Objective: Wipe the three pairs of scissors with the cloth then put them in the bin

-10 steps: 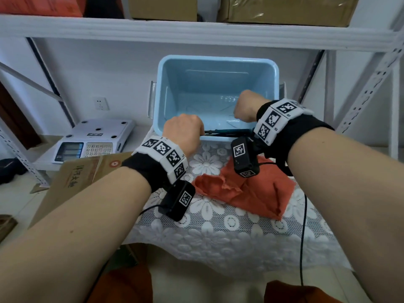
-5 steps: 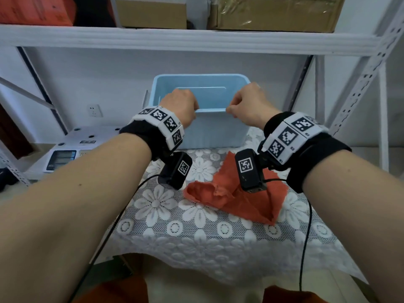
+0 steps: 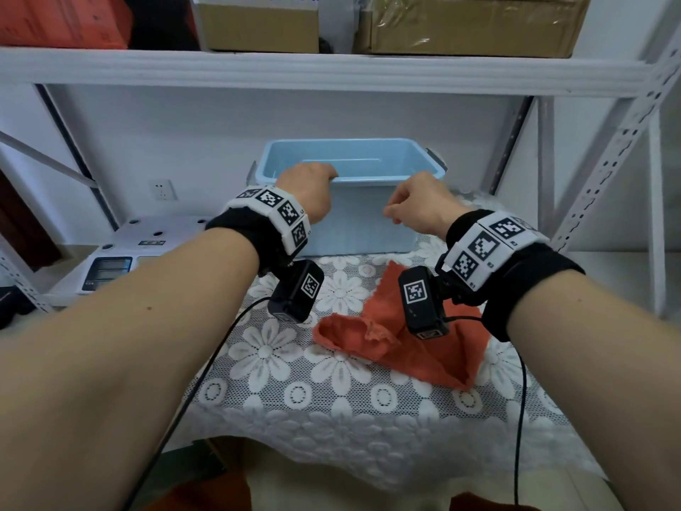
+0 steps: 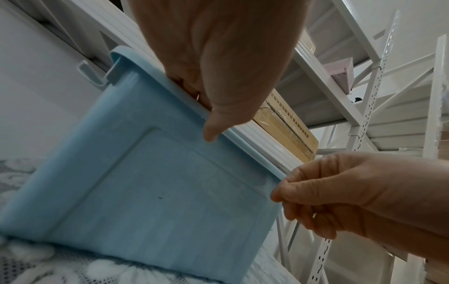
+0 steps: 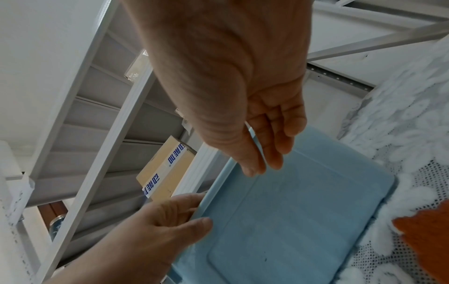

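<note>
While left hand [image 3: 307,193] grips bin [image 3: 353,219], right hand [image 3: 420,206] loose

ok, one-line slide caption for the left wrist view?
Left hand grips the blue bin rim; right hand hovers beside it, holding nothing.

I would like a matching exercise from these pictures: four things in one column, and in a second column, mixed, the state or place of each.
Things:
1. left hand
2. right hand
3. orange cloth
4. blue bin

States or places:
A. lies crumpled on the lace tablecloth
B. stands at the back of the table, under the shelf
C. grips the bin's near rim
D. near the rim, holds nothing

Pairs: 1-C, 2-D, 3-A, 4-B
</note>
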